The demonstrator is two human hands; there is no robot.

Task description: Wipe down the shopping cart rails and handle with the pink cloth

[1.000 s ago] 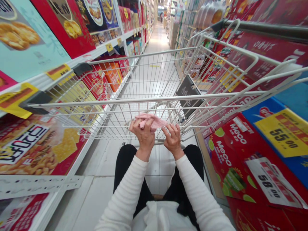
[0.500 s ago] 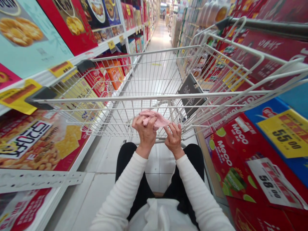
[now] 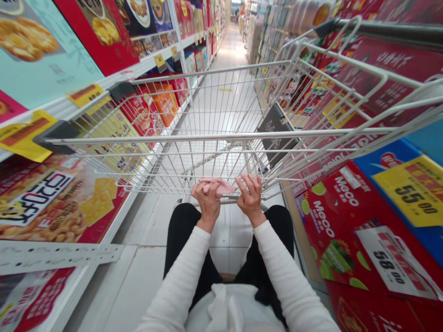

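A crumpled pink cloth is gripped in my left hand, whose fingers curl over it against the lower side of the shopping cart. My right hand is just to the right of the cloth, fingers apart and partly raised in front of the wire bars; nothing shows in it. The grey wire shopping cart stands sideways across the aisle before me, its basket at the height of my hands. Part of the cloth is hidden under my left fingers.
Shelves of boxed snacks line the left, with yellow price tags sticking out. Stacked red drink cartons stand close on the right. The cart's dark handle is at upper right. Tiled floor runs under the cart and down the aisle.
My left hand has moved slightly down and left with the cloth. The right hand's fingers have come off the cloth's right end and spread. The cart has barely shifted in view.
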